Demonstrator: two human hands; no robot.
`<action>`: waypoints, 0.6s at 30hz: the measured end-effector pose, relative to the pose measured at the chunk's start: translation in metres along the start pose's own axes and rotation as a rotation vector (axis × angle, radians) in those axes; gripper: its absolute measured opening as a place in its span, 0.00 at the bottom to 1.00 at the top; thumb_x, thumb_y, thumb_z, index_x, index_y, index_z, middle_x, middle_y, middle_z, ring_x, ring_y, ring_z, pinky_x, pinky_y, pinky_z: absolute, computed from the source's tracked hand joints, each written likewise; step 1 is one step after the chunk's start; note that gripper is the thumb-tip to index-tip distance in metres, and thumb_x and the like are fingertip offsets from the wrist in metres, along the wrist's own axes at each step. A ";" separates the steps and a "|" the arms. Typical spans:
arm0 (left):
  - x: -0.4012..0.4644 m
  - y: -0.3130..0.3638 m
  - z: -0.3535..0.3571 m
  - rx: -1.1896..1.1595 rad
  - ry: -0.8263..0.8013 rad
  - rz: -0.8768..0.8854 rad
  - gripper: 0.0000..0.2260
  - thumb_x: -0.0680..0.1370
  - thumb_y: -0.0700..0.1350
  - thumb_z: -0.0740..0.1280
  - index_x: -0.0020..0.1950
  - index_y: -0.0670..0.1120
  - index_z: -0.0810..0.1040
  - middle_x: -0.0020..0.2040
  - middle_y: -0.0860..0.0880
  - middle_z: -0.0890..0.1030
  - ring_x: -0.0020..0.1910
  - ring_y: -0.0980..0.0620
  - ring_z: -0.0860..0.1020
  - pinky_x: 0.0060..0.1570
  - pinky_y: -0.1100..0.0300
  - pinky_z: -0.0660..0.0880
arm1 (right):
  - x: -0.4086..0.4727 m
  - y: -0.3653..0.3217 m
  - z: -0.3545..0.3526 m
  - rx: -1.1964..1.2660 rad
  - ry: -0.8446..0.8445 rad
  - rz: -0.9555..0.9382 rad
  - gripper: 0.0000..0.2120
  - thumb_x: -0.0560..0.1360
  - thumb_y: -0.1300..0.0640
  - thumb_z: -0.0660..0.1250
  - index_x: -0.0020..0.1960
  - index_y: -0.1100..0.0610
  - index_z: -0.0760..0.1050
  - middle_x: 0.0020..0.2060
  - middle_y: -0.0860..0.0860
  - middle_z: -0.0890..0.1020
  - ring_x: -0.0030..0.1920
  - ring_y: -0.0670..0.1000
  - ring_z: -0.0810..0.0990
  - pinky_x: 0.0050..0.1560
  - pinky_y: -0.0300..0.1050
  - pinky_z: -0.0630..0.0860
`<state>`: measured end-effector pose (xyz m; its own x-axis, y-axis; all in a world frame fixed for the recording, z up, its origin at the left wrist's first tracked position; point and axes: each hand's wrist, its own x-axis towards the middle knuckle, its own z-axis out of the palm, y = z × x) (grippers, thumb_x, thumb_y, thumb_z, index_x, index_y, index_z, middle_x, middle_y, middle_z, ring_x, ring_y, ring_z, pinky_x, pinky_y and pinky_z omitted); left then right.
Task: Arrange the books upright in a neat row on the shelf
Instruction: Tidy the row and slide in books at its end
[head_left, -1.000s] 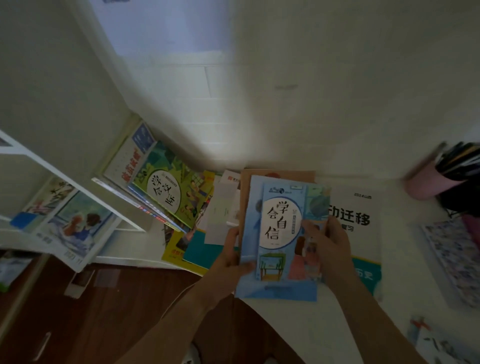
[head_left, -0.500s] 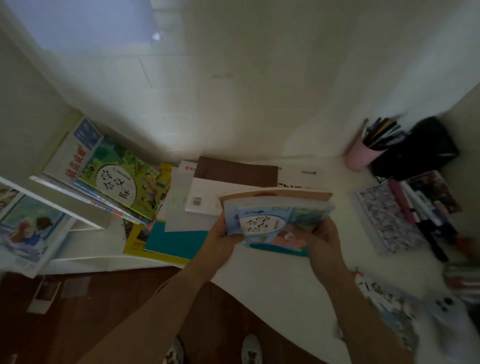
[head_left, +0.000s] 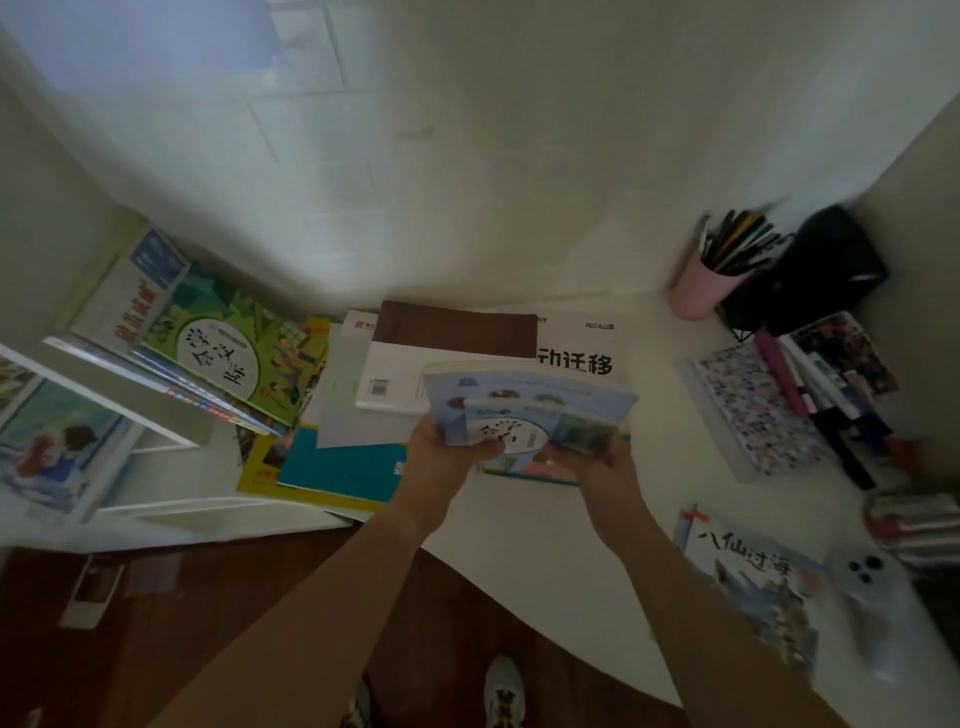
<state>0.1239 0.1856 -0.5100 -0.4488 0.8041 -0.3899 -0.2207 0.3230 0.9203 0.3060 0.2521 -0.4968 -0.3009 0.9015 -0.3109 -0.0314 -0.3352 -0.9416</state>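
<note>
a small stack of light blue books (head_left: 524, 402) is held above the white desk (head_left: 519, 561), tipped away from the camera. it is gripped at its left edge by the left hand (head_left: 447, 457), thumb curled over the front cover, and at its lower right corner by the right hand (head_left: 597, 462), fingers wrapped round it. beyond, a white book (head_left: 582, 358) and a brown book (head_left: 457, 327) are seen lying flat. further left, a green book (head_left: 234, 353) is leaned on the shelf (head_left: 130, 384).
</note>
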 end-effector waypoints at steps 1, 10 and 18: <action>-0.003 0.004 0.000 0.009 -0.003 -0.004 0.22 0.70 0.30 0.78 0.62 0.40 0.81 0.58 0.45 0.86 0.59 0.45 0.84 0.58 0.40 0.81 | -0.001 -0.003 -0.001 -0.010 -0.014 0.004 0.22 0.74 0.72 0.72 0.65 0.57 0.76 0.53 0.51 0.86 0.51 0.49 0.86 0.46 0.43 0.84; -0.087 0.139 -0.049 0.039 -0.024 0.222 0.21 0.71 0.33 0.78 0.61 0.46 0.83 0.57 0.50 0.87 0.58 0.49 0.84 0.56 0.48 0.83 | -0.057 -0.134 0.052 -0.202 -0.208 -0.197 0.19 0.77 0.66 0.72 0.65 0.56 0.76 0.50 0.51 0.86 0.42 0.48 0.86 0.37 0.41 0.81; -0.211 0.321 -0.129 0.266 0.131 0.700 0.28 0.70 0.44 0.81 0.68 0.52 0.76 0.58 0.65 0.83 0.56 0.66 0.81 0.60 0.63 0.79 | -0.162 -0.302 0.151 -0.128 -0.321 -0.654 0.24 0.75 0.64 0.72 0.66 0.46 0.74 0.42 0.56 0.85 0.32 0.64 0.80 0.33 0.54 0.80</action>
<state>0.0360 0.0552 -0.1360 -0.5104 0.8049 0.3027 0.3619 -0.1182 0.9247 0.2197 0.1660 -0.1426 -0.5239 0.7751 0.3532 -0.1942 0.2950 -0.9355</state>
